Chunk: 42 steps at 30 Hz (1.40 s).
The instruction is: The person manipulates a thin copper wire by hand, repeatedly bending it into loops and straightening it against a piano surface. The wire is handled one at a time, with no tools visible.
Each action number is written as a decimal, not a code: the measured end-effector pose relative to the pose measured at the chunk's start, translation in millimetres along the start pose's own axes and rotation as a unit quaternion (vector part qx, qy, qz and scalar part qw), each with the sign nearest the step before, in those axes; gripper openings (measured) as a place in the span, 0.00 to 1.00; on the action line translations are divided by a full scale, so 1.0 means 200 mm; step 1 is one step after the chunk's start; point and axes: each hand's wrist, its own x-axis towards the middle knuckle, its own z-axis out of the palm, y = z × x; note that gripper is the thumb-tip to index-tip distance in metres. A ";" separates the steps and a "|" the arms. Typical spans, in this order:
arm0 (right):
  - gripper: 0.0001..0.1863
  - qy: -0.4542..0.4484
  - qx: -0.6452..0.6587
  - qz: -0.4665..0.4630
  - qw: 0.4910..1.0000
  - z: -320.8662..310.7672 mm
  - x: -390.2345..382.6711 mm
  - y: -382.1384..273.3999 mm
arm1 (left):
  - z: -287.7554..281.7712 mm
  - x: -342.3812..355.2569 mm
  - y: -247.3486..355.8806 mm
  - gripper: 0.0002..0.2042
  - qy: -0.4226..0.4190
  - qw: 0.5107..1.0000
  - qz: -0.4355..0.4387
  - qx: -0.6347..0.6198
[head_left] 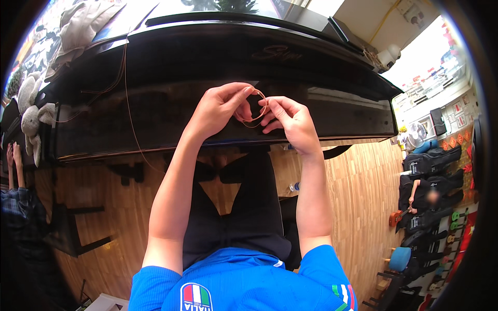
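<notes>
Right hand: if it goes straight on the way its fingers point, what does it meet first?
The right hand points leftward, so first the thin copper-coloured coil it appears to pinch, then probably the left hand; depth is uncertain from this view.

The wire loop [265,110] is perhaps metal, the piano [181,114] smooth and glossy, the floor [355,171] wooden.

Thin cord loop [265,107] partly hidden by fingers [240,97]; blue shirt [238,269] cut off below.
</notes>
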 end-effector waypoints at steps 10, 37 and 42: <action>0.14 0.069 0.027 -0.108 0.991 0.10 0.05 0.04 | 0.01 -0.01 0.00 0.13 0.007 0.999 0.012 0.033; 0.19 -0.071 -0.099 -0.011 0.993 0.04 0.00 -0.02 | 0.00 -0.01 0.01 0.10 0.002 1.000 -0.006 0.007; 0.21 0.002 -0.019 -0.097 0.995 0.14 0.03 0.04 | 0.00 -0.01 0.01 0.11 0.018 1.000 0.018 -0.010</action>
